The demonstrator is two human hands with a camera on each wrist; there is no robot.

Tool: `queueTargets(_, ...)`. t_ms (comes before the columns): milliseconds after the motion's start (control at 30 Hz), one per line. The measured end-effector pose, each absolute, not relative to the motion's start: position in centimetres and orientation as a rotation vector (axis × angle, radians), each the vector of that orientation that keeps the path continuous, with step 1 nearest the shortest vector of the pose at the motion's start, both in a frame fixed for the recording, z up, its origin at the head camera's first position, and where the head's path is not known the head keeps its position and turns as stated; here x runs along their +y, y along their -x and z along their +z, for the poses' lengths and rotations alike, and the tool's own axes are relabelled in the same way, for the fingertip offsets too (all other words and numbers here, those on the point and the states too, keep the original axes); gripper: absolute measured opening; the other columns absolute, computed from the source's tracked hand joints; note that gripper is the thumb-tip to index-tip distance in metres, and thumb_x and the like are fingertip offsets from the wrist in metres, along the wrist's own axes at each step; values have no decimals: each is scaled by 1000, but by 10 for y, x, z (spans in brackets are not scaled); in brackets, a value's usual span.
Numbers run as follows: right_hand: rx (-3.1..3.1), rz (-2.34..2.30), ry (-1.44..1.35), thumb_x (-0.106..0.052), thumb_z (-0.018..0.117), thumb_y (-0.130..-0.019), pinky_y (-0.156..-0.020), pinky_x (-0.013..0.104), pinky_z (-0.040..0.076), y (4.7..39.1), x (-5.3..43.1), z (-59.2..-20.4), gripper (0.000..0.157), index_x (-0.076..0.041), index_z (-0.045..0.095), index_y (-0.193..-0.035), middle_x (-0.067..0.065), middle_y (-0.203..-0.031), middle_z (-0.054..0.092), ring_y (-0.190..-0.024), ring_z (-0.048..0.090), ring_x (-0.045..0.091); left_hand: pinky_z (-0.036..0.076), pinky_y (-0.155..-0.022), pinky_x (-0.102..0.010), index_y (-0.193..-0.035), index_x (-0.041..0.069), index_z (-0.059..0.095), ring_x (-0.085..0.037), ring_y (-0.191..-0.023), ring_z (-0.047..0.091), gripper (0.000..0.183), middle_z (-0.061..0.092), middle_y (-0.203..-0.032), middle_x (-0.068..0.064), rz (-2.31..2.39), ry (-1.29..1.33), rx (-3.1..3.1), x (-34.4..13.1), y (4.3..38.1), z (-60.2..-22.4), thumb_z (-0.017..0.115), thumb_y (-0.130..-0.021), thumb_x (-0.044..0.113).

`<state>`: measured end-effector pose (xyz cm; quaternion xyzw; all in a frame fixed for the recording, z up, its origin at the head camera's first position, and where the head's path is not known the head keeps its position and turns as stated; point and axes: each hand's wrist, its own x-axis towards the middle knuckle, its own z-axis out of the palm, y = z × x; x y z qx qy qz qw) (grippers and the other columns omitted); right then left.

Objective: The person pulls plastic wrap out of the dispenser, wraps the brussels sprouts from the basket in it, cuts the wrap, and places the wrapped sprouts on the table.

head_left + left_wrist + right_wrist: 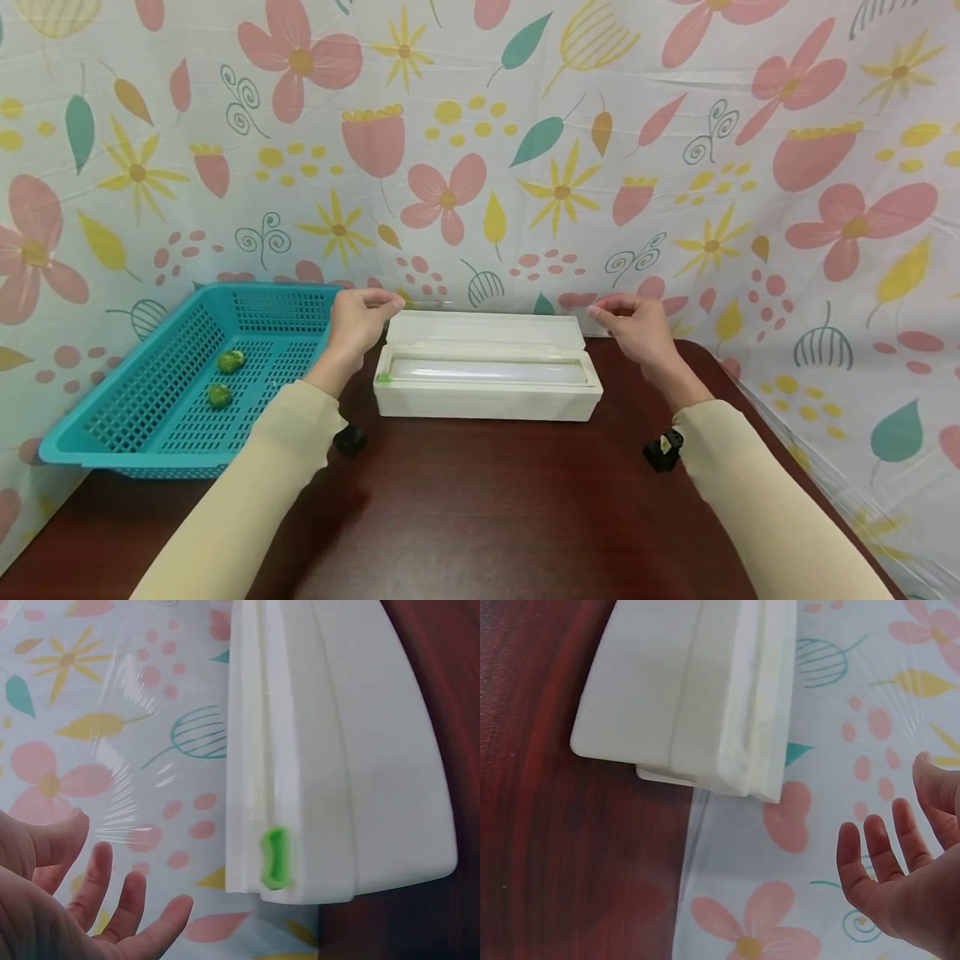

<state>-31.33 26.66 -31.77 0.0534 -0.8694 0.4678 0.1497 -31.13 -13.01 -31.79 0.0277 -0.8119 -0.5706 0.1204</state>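
My left hand (358, 321) pinches one corner of a sheet of clear cling film (120, 802) between thumb and forefinger, the other fingers spread loosely. On the other side my right hand (643, 329) pinches the film at its opposite corner. Wrinkles and glints show where it is pulled near both hands. Between and below the hands sits a long white cling film dispenser (487, 403), its lid (486, 328) raised at the back. A roll of film (487, 372) lies inside. A green slider (276, 859) is at the dispenser's left end.
A blue perforated plastic basket (63, 448) stands on the left, with two small green lumpy pieces (231, 361) in it. Everything rests on a dark reddish-brown table (480, 508). Behind hangs a floral-patterned sheet (465, 108), close to the dispenser's back.
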Motion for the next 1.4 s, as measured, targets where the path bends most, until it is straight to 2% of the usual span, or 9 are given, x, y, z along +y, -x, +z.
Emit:
queueTargets(133,-2497,1347,-154,-29,70,-104,-71,24,51,313,267,-311,34,3,74,-115,15,-109,67,-88,59,24,52,-84,-40,-115,1,78,-30,-109,60,23,66,-129,-13,-1684,-71,-2361,-131,312,-310,71,-104,20)
queueTargets(233,-2496,1343,-164,-30,69,-104,-71,22,52,313,266,-305,35,3,73,-116,14,-110,66,-90,59,27,56,-88,-43,-117,1,77,-29,-110,62,24,66,-129,-12,-1714,-60,-2350,-131,312,-304,70,-104,20)
queueTargets(333,-2488,1340,-172,-29,70,-104,-69,22,54,312,267,-298,36,4,73,-117,12,-108,65,-91,58,28,58,-90,-45,-119,1,76,-29,-111,63,25,68,-125,-13,-1739,-61,-2338,-131,312,-298,71,-104,20)
queueTargets(433,-2463,1346,-184,-29,71,-103,-66,22,55,311,267,-292,36,5,73,-117,9,-104,65,-89,59,23,59,-87,-42,-119,2,76,-28,-110,63,25,68,-123,-12,-1752,-56,-2330,-130,311,-292,71,-103,21)
queueTargets(767,-2387,1397,-151,-33,73,-101,-72,19,54,309,267,-279,39,3,73,-117,-2,-100,67,-81,64,11,53,-66,-28,-120,2,77,-19,-74,61,26,69,-122,-10,-1735,17,-2316,-131,307,-273,72,-103,21)
queueTargets(867,-2364,1416,-167,-31,74,-101,-73,19,55,308,266,-276,39,5,72,-117,-3,-101,67,-80,64,9,53,-70,-29,-121,2,77,-21,-83,62,27,68,-125,-10,-1731,34,-2316,-132,305,-269,71,-104,22)
queueTargets(1033,-2334,1451,-186,-30,75,-100,-73,19,56,307,265,-271,37,4,73,-114,-6,-96,67,-84,63,10,56,-79,-32,-123,1,76,-27,-109,60,29,67,-127,-10,-1732,44,-2309,-134,303,-264,70,-104,23)
queueTargets(1200,-2294,1453,-201,-29,76,-100,-73,20,56,305,265,-265,37,5,74,-112,-8,-92,68,-85,64,11,55,-74,-30,-122,1,76,-24,-107,60,29,66,-124,-10,-1733,52,-2297,-134,302,-257,71,-104,23)
queueTargets(1400,-2290,1424,-211,-27,76,-99,-72,19,54,303,264,-257,33,4,74,-112,-10,-92,68,-85,63,10,49,-86,-36,-122,1,76,-24,-115,57,30,66,-123,-9,-1710,74,-2298,-136,296,-249,72,-103,24)
